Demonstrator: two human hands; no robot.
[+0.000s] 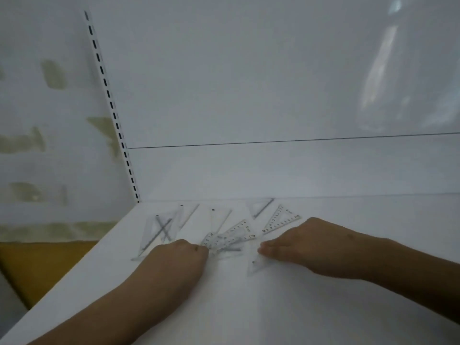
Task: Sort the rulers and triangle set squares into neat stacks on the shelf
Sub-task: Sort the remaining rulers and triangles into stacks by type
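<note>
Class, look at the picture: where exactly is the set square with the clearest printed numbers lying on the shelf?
In the head view, the numbered set square lies flat near the back of the white shelf, right of centre, just beyond the right hand.

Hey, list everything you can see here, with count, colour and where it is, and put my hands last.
shelf: one, white, fills the lower frame
back panel: one, white, behind the shelf
slotted upright: one, white with dark slots, left of the panel
set squares: several, clear, scattered and overlapping along the shelf's rear; exact count unclear
rulers: at least two, clear, rear left of centre
floor: yellowish brown, lower left
left hand: fingers curled at the middle pile
right hand: fingertips on a clear set square at centre
</note>
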